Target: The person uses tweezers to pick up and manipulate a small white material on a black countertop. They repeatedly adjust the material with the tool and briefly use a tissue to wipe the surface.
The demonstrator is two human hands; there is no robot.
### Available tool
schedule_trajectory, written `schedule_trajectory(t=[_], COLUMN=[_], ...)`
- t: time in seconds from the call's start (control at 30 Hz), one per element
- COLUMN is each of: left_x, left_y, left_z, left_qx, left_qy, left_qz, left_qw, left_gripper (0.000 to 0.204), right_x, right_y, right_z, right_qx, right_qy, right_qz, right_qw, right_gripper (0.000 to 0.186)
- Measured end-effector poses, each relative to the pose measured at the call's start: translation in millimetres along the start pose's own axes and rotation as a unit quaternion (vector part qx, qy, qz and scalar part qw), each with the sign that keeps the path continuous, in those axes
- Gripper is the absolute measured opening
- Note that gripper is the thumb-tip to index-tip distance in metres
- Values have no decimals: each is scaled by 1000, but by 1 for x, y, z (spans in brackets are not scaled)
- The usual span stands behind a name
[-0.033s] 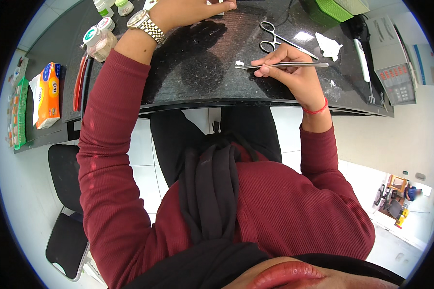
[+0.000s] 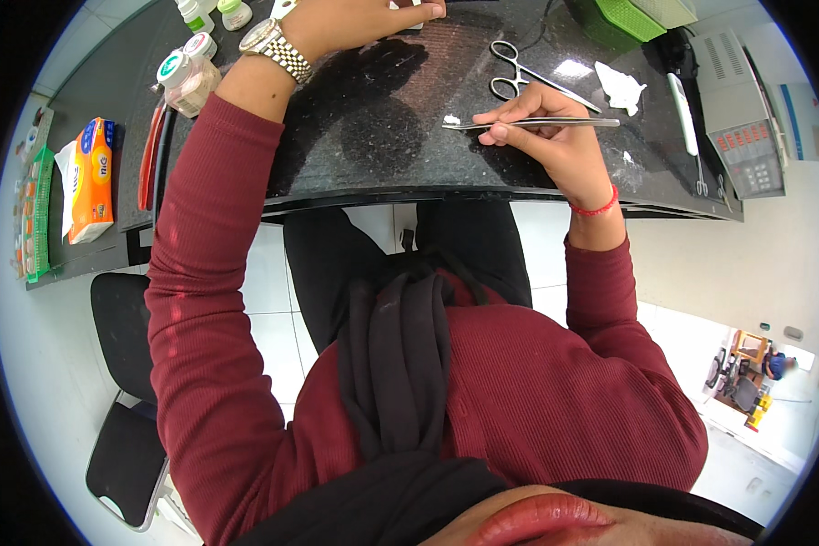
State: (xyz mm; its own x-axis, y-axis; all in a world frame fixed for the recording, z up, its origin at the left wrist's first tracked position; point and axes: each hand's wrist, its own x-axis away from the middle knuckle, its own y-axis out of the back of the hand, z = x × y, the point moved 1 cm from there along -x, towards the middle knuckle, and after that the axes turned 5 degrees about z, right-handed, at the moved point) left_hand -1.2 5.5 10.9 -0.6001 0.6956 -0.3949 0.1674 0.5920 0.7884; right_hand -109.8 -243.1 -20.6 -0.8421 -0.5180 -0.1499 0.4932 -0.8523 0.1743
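Observation:
My right hand is closed on slim steel tweezers held level above the black countertop. A small white bit is at their left tip. Steel scissors lie just behind that hand, and a crumpled white tissue is to its right. My left hand reaches to the top edge of the view, over a small white object that it partly hides; most of its fingers are cut off, so its grip is unclear.
Jars, red-and-black strips, an orange tissue pack and a green basket stand left. At right are a green bin, white pen-like tool and grey device. A distant person shows lower right.

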Motion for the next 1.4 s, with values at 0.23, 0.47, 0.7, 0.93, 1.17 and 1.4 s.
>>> schedule_trajectory(t=[0.23,0.47,0.7,0.93,1.17,1.4], left_x=[2,-1,0,0,1,1], left_y=[2,-2,1,-1,1,1], left_z=[0,0,0,-1,-3,-3], left_qx=[33,16,16,24,21,15], left_qy=[18,0,-9,-1,8,1], left_qz=[-1,0,-1,-5,-4,-6], left_qw=[999,1000,1000,1000,1000,1000], left_gripper=[14,15,17,17,17,18], right_x=[20,36,32,28,27,25], right_y=[-16,-53,-70,-77,-75,-78], right_z=[11,4,7,8,9,8], right_qx=[11,202,343,349,360,343], right_qy=[3,59,127,127,136,139], right_qz=[-143,-244,-255,-255,-251,-251], right_qw=[990,947,895,893,888,895], right_gripper=[12,8,10,11,11,11])
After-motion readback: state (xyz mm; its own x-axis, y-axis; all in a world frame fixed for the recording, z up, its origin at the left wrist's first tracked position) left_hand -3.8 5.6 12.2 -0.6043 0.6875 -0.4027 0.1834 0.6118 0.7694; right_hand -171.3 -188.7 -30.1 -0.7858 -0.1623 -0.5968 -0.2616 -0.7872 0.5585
